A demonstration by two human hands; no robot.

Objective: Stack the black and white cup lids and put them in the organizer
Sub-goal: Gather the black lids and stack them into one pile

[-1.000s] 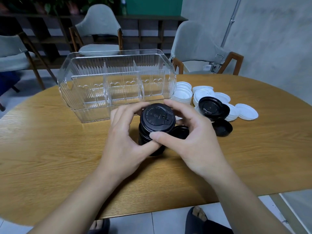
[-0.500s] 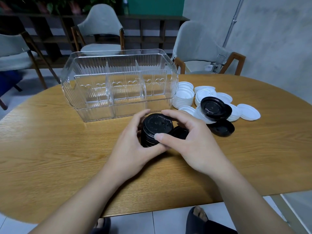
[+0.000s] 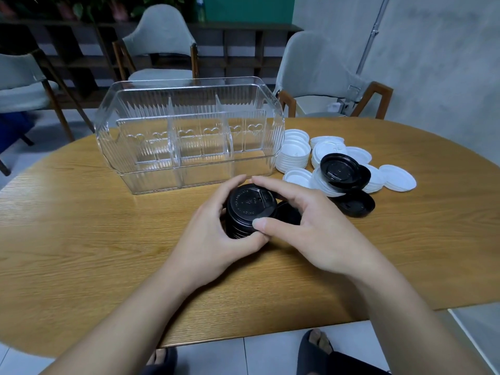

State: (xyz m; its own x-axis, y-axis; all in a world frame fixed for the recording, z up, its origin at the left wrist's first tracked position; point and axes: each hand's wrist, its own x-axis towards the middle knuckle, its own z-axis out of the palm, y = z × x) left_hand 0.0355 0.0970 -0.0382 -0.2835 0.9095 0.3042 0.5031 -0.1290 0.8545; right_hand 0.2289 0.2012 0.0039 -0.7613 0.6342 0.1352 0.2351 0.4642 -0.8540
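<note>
A stack of black lids (image 3: 247, 209) stands on the wooden table (image 3: 81, 239) in front of the clear organizer (image 3: 189, 131). My left hand (image 3: 213, 234) curls round the stack's left side. My right hand (image 3: 311, 226) grips it from the right, thumb on the near rim and fingers over the far rim. A single black lid (image 3: 288, 213) lies partly hidden under my right hand. To the right lie white lids (image 3: 295, 154), some stacked, some loose, with black lids (image 3: 342, 170) on top of them and another black lid (image 3: 357, 204) on the table.
The organizer has three compartments with nothing in them. Grey chairs (image 3: 319, 74) stand behind the table. The table's near edge runs just above my feet (image 3: 316, 345).
The black stack, held higher a second ago, has come down onto the table. Both hands stay wrapped round it.
</note>
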